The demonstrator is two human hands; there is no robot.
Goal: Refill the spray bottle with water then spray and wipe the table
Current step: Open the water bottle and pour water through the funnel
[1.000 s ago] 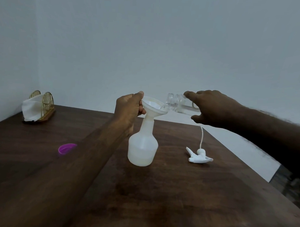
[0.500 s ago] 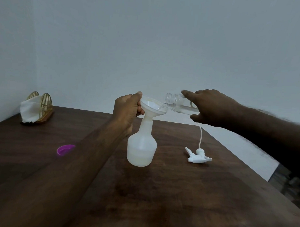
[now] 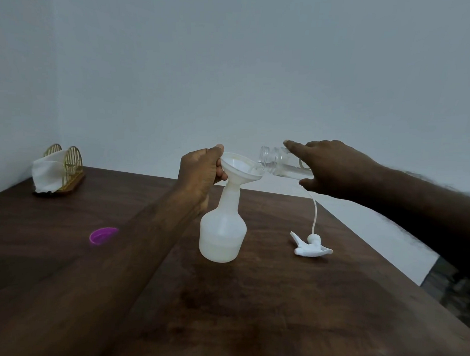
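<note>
A white translucent spray bottle stands upright on the dark wooden table, partly filled, with a white funnel in its neck. My left hand grips the funnel's left rim. My right hand holds a clear water bottle tipped almost level, its mouth over the funnel's right edge, and water runs into the funnel. The white spray head with its dip tube lies on the table to the right of the spray bottle.
A purple bottle cap lies on the table at the left. A gold wire holder with a white cloth stands at the far left corner. The table's right edge runs diagonally, with floor beyond it.
Both hands, the funnel and the water bottle hold nearly the same pose. The view has shifted slightly. The water level in the spray bottle looks a little higher.
</note>
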